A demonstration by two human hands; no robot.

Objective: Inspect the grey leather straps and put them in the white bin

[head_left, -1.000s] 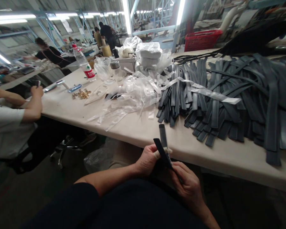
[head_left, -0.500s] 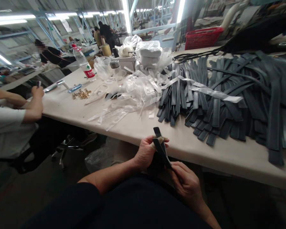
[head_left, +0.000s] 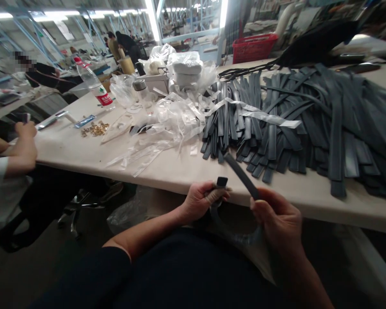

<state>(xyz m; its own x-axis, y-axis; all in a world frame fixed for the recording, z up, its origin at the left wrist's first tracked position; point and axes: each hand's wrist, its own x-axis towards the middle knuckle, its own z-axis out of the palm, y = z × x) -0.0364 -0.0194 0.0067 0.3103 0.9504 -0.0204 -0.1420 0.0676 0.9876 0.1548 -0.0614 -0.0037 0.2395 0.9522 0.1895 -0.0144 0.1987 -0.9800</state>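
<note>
In front of my body, my left hand [head_left: 202, 199] is closed on one end of a dark strap [head_left: 242, 174], whose short tip sticks up above the fingers. Tape or a finger cover wraps at least one finger of that hand. My right hand [head_left: 278, 216] pinches the strap near its other end, and that free end points up and left over the table edge. Between the hands the strap hangs down in a loop. Beyond them a large pile of dark grey straps [head_left: 272, 141] lies on the table.
On the beige table [head_left: 80, 146] lie clear plastic wrapping [head_left: 176, 120], small brass-coloured fittings [head_left: 99, 129], a bottle with a red label [head_left: 94, 83] and a lidded jar [head_left: 143, 92]. A red basket [head_left: 254, 48] stands behind. At the left sits a co-worker, whose hand [head_left: 25, 128] holds something small.
My right hand has moved right and up, away from my left, swinging one strap end up and opening the strap into a loop. The view has turned slightly right.
</note>
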